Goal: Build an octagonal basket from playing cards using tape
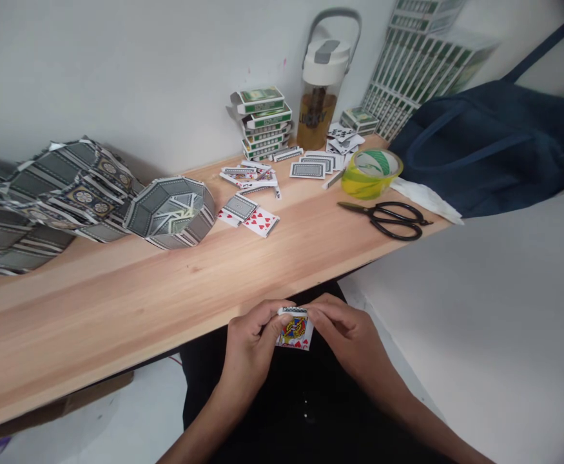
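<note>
A playing card with a red and yellow court figure is held over my lap, just off the table's front edge. Its top edge is folded over, showing a strip of patterned back. My left hand pinches the card's left side, thumb on its face. My right hand pinches the upper right corner between thumb and fingers. Several loose cards lie on the table, among them a red heart card and face-down cards. A round bowl of folded cards stands left of them.
Black scissors and yellow tape lie on the right of the wooden table. Behind are stacked card boxes, a tea bottle and a dark blue bag. Larger card bowls stand at the left.
</note>
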`<state>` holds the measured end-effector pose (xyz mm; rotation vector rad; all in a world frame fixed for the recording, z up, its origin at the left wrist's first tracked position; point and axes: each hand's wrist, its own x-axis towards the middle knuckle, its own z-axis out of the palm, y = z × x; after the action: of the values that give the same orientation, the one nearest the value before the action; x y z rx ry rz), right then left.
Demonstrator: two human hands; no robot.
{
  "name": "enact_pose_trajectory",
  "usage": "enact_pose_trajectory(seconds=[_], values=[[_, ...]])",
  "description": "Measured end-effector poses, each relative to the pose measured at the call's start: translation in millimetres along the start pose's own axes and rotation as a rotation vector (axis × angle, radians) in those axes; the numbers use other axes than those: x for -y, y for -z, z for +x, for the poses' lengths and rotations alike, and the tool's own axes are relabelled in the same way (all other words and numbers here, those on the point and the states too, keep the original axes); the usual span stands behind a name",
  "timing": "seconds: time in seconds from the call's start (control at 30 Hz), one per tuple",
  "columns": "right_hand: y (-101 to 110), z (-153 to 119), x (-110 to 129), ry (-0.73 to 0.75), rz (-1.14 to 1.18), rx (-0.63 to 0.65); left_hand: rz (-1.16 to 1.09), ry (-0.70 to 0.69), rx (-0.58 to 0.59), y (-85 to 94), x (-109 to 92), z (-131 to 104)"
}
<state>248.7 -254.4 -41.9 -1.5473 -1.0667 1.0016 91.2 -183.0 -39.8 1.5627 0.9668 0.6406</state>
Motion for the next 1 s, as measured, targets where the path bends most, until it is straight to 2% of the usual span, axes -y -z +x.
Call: enact_pose_trajectory(seconds=[0.1,0.2,0.4,0.5,0.63,0.77,0.9,1.0], values=[[-2,0,2,0.131,-0.136,-0.083,-0.02,0.019,-0.008,-0.8,-1,0],[-1,3,4,0.166,-0.183,-0.097,-0.044,0.037,0.008,-0.2,-3,1],[2,16,7,-0.006,0.048,0.038,-0.168,0.113,-0.011,2.0,-13,14],[2,27,12,-0.025,0.098,0.06,-0.253,0.135,0.015,7.5,-20,25],[3,57,22,0.021,0.067,0.116,-0.218,0.076,0.073,24.9,-28,49],[-3,102,27,0.08,0.053,0.209,-0.03,-0.125,-0.003,49.0,-29,84],[-14,139,25,0.128,0.043,0.204,-0.021,-0.199,-0.028,66.5,-17,113],[-24,151,21,0.134,0.041,0.186,-0.009,-0.207,-0.083,71.5,-6,123]])
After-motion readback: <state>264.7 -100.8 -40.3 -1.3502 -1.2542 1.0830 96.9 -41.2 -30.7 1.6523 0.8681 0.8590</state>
